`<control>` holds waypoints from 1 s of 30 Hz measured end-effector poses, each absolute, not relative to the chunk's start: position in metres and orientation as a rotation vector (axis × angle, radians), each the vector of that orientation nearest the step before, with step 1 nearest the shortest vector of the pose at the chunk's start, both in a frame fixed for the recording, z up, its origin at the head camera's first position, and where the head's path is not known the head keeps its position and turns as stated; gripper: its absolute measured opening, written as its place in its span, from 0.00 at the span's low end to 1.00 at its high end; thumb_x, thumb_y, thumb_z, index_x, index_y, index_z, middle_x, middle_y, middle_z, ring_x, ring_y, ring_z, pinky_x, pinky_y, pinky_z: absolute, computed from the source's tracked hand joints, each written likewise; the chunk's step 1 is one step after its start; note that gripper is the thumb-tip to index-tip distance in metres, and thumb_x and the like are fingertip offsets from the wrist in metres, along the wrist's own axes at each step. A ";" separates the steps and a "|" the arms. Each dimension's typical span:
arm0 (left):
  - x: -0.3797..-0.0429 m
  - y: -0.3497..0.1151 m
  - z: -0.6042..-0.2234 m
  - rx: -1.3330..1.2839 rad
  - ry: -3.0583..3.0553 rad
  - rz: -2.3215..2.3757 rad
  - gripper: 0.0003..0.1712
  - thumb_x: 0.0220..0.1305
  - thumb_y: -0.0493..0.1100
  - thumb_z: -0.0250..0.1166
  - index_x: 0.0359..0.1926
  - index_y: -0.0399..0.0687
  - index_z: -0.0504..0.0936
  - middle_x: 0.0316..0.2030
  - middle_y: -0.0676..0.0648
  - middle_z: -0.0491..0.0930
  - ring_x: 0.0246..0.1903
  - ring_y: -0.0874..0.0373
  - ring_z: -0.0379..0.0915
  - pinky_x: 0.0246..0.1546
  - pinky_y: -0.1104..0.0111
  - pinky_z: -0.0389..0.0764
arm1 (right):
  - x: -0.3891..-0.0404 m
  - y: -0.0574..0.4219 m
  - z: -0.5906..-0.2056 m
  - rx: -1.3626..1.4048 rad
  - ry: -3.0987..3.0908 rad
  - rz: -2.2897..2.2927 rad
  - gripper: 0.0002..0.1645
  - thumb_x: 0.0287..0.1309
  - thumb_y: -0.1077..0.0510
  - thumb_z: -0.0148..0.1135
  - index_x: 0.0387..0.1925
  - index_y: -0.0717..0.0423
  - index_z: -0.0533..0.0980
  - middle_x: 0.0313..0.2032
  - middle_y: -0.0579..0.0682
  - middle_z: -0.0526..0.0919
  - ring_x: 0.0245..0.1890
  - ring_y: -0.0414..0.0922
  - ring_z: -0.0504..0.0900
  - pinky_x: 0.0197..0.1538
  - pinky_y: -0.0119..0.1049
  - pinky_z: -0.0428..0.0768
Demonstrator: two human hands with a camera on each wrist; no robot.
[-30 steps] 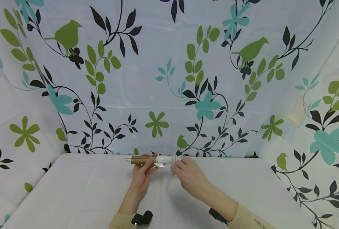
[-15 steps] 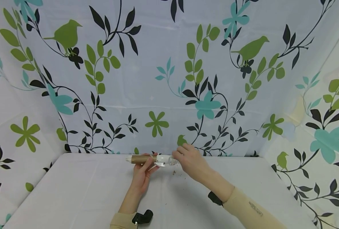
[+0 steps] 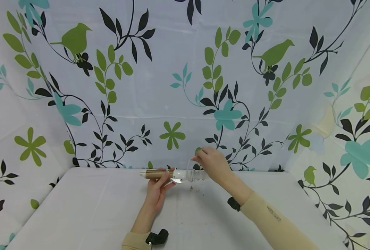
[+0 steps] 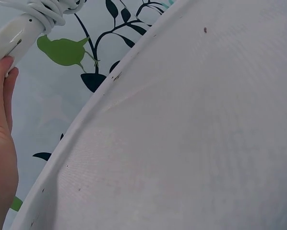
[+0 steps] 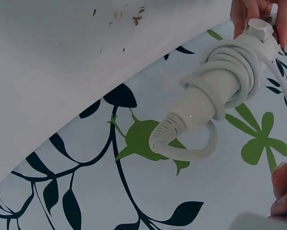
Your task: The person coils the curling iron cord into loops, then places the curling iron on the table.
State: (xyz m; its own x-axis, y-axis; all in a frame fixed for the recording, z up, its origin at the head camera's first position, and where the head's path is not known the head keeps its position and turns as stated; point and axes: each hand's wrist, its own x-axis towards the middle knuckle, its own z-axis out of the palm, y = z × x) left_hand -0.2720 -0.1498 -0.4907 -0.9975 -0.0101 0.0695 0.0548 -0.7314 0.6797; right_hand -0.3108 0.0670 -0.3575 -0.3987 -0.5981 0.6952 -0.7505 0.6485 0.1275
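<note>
A curling iron point(image 3: 180, 173) with a gold barrel point(image 3: 151, 174) and white handle lies level across the far edge of the table. My left hand point(image 3: 157, 191) grips it from below where barrel meets handle; in the left wrist view that hand's fingertips point(image 4: 8, 64) touch the white handle. Several loops of white cord point(image 5: 237, 64) wrap the handle, and the cord bends back from the handle's ribbed end. My right hand point(image 3: 215, 165), raised above the handle, pinches a stretch of this cord; its fingers point(image 5: 283, 184) show at the right wrist view's edge.
Small brown bits point(image 3: 191, 189) are scattered on the white tabletop point(image 3: 94, 208) below the handle. A patterned cloth point(image 3: 153, 86) with birds and leaves hangs behind the far edge and along the sides. Black wrist mounts point(image 3: 157, 237) sit on both sleeves.
My right hand has moved up from beside the handle to above it, drawing the cord with it. The brown bits have come into sight. My left hand and the curling iron have stayed nearly still.
</note>
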 end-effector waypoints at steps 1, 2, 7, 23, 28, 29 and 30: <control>-0.272 -0.150 -0.491 -0.092 -1.136 -2.890 0.13 0.66 0.33 0.57 0.48 0.46 0.64 0.51 0.41 0.78 0.62 0.34 0.58 0.50 0.56 0.79 | -0.312 0.068 -0.357 1.028 -2.132 0.276 0.13 0.51 0.51 0.69 0.25 0.54 0.76 0.22 0.44 0.75 0.21 0.39 0.73 0.22 0.26 0.76; -0.272 -0.150 -0.491 -0.086 -1.128 -2.895 0.13 0.66 0.34 0.57 0.48 0.46 0.64 0.51 0.41 0.78 0.63 0.34 0.58 0.50 0.56 0.78 | -0.314 0.068 -0.358 1.008 -2.132 0.284 0.14 0.50 0.50 0.69 0.24 0.54 0.76 0.21 0.44 0.74 0.19 0.38 0.73 0.20 0.26 0.74; -0.273 -0.152 -0.491 -0.054 -1.092 -2.915 0.14 0.65 0.36 0.59 0.49 0.46 0.65 0.51 0.42 0.78 0.64 0.35 0.57 0.49 0.57 0.79 | -0.322 0.068 -0.359 0.906 -2.180 0.342 0.19 0.47 0.46 0.70 0.22 0.54 0.74 0.19 0.44 0.74 0.15 0.37 0.71 0.16 0.25 0.71; -0.271 -0.151 -0.493 -0.093 -1.045 -2.937 0.11 0.67 0.34 0.55 0.48 0.46 0.65 0.49 0.41 0.79 0.52 0.46 0.75 0.44 0.60 0.83 | -0.336 0.078 -0.373 0.846 -2.392 0.793 0.06 0.57 0.58 0.63 0.33 0.58 0.82 0.29 0.47 0.82 0.24 0.37 0.75 0.25 0.28 0.76; -0.271 -0.153 -0.492 -0.093 -1.042 -2.940 0.14 0.67 0.36 0.56 0.49 0.46 0.63 0.50 0.41 0.78 0.52 0.47 0.75 0.52 0.53 0.76 | -0.339 0.081 -0.375 0.748 -2.466 0.788 0.11 0.55 0.51 0.65 0.27 0.55 0.81 0.22 0.44 0.81 0.18 0.36 0.71 0.19 0.28 0.70; -0.271 -0.153 -0.492 -0.093 -1.044 -2.938 0.14 0.67 0.36 0.56 0.50 0.46 0.63 0.50 0.41 0.78 0.52 0.47 0.75 0.53 0.52 0.75 | -0.340 0.081 -0.375 0.723 -2.492 0.794 0.13 0.55 0.49 0.65 0.26 0.55 0.80 0.21 0.44 0.81 0.17 0.36 0.70 0.19 0.28 0.69; -0.271 -0.153 -0.492 -0.097 -1.046 -2.936 0.14 0.67 0.36 0.56 0.50 0.46 0.63 0.50 0.41 0.78 0.52 0.47 0.75 0.53 0.52 0.75 | -0.340 0.082 -0.376 0.702 -2.519 0.809 0.14 0.55 0.48 0.65 0.25 0.54 0.80 0.20 0.44 0.81 0.17 0.36 0.70 0.19 0.29 0.69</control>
State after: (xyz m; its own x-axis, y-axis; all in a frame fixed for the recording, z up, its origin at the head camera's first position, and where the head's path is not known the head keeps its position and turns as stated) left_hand -0.2708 -0.1532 -0.4917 -0.9978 -0.0010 0.0664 0.0428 -0.7747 0.6309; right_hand -0.3401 0.0818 -0.3763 -0.7930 -0.3368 0.5077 -0.5694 0.7062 -0.4208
